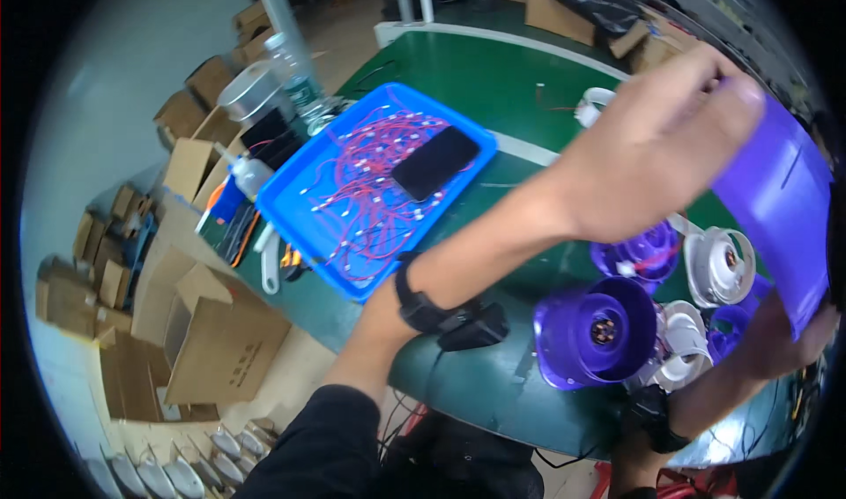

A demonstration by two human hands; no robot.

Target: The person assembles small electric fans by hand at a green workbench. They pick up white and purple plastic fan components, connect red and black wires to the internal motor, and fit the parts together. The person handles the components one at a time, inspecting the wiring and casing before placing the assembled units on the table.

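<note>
My left hand point(656, 151) reaches across to the right, its fingers closed on the upper end of a curved purple plastic part point(784, 204). At that part's lower end is my right hand point(806, 333), holding it near the picture's right rim; most of its fingers are hidden. Below my left hand stands a round purple plastic housing point(595, 331) with a copper-coloured centre. Behind it sits another purple housing point(641, 256) with a red wire. White round motor-like parts point(721, 265) lie beside them, close to my right forearm.
A blue tray point(291, 186) holds many red wires with white connectors and a black phone point(435, 162). Left of it are a clear bottle point(300, 85), a squeeze bottle point(251, 177) and hand tools. Cardboard boxes point(225, 340) stand beside the green table point(493, 384).
</note>
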